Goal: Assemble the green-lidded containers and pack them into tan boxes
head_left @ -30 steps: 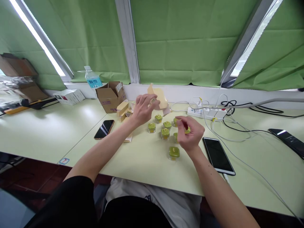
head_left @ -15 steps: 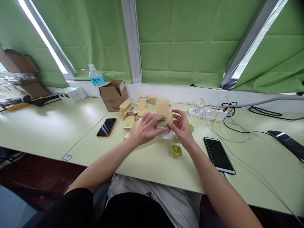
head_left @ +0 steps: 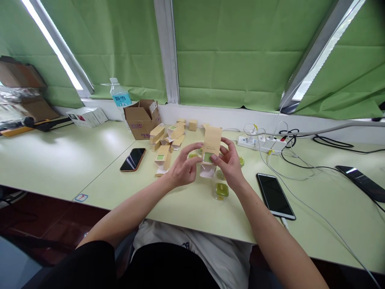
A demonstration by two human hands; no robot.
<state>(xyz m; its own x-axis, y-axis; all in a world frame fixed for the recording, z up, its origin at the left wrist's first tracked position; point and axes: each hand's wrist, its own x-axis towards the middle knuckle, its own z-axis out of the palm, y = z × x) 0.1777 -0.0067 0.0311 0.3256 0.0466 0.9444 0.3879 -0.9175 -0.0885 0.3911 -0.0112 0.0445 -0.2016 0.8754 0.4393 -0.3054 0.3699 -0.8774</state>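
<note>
My right hand (head_left: pixel 230 165) holds a small cardboard box (head_left: pixel 212 138) upright, its thumb pressed on the front beside a green square. The box's top flap stands up, and a pale flap hangs open below. My left hand (head_left: pixel 184 165) is at the left side of the box, fingers apart and partly bent, their tips close to its edge; whether they touch it I cannot tell. Below the right hand sits a small clear container with a green lid (head_left: pixel 221 190). More green-lidded containers are partly hidden behind my hands.
Several small cardboard boxes (head_left: pixel 162 154) lie in a loose pile left of my hands. Behind them stand an open brown carton (head_left: pixel 141 124) and a water bottle (head_left: pixel 120 96). Phones (head_left: pixel 132 159) (head_left: pixel 275 196) lie on both sides. A power strip (head_left: pixel 261 143) with cables is at the back right.
My left hand has drawn back slightly from the box front, its fingers spreading. The box is now held by my right hand, more of its front and the lower flap showing.
</note>
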